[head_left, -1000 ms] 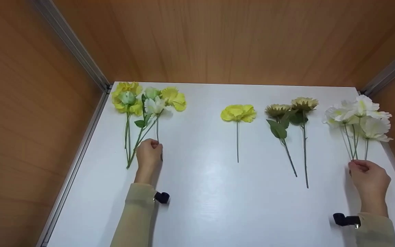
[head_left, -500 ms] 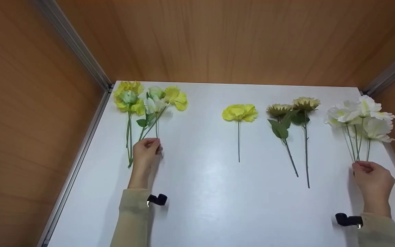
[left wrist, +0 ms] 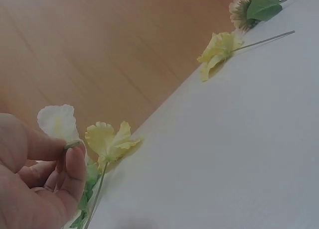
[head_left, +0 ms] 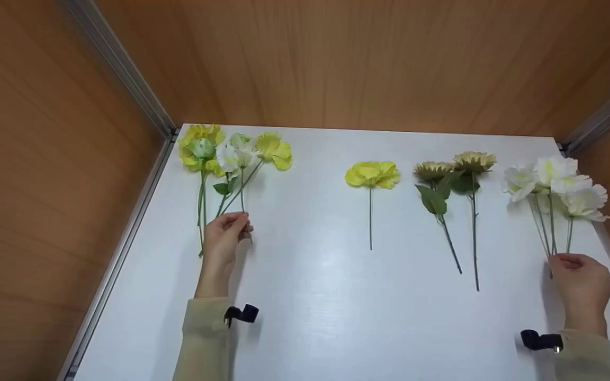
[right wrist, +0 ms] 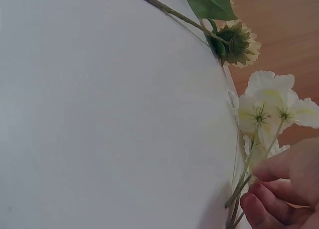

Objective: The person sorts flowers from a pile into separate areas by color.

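Observation:
My left hand point(head_left: 223, 235) pinches the thin stem of a white flower point(head_left: 231, 157) between thumb and fingers, over the left group. In the left wrist view the cut stem end shows at the fingertips. Under and beside that bloom lie a green-leaved pale bud point(head_left: 240, 140) and a yellow flower point(head_left: 274, 152). At the far right, my right hand point(head_left: 583, 280) pinches the stem of a white flower point(head_left: 556, 168) among several white flowers point(head_left: 585, 202). The right wrist view shows the stem point(right wrist: 247, 181) at the thumb tip; whether a second stem is held too, I cannot tell.
Yellow flowers with a pale green bud point(head_left: 203, 148) lie at the table's back left. A single yellow flower point(head_left: 373, 174) lies mid-table, and two cream flowers point(head_left: 474, 161) with dark leaves lie right of it. Wooden panels point(head_left: 337, 63) border the white table point(head_left: 315, 317).
My left hand has shifted slightly left, and its white flower now tilts upright over the bud. The right hand has drawn slightly down and right, its white bloom shifting among the others.

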{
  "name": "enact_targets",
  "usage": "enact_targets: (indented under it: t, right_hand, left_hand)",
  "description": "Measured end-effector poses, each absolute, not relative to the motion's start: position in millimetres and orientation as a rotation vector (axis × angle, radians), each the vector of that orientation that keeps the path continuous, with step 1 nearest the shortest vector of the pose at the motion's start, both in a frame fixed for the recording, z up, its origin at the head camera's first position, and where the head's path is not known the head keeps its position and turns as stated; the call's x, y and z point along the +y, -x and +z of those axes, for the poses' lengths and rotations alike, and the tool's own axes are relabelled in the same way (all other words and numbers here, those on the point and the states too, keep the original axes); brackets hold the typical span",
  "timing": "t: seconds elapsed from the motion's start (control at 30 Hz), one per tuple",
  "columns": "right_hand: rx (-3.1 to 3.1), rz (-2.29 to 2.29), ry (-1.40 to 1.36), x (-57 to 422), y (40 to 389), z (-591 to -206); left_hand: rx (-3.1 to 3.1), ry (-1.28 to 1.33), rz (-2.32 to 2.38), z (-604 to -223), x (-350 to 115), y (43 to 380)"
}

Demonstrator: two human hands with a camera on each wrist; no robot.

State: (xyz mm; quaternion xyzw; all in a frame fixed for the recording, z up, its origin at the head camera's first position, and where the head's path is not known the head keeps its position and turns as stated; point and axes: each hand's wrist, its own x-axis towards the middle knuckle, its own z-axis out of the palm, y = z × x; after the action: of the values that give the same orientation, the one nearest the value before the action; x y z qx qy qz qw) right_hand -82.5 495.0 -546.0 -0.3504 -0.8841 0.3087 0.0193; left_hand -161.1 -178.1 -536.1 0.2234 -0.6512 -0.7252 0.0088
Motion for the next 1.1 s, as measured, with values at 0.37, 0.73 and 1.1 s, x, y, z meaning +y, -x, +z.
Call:
enact_targets:
  t: [0.37, 0.73, 1.1]
  right_hand:
    - [-2.758, 1.008, 1.056, 476.1, 92.2, -538.2]
    - [-2.845, 1.02, 1.01, 480.7, 88.2, -553.1]
    - [-2.936, 0.966, 0.808, 476.1, 83.8, -551.8]
  left_hand:
    - [-2.03, -0.69, -2.298, -532.5, -172.5, 154.1]
    - [-2.037, -0.69, -2.298, -532.0, -170.8, 156.1]
    - [-2.009, -0.637, -2.329, -534.7, -167.8, 156.4]
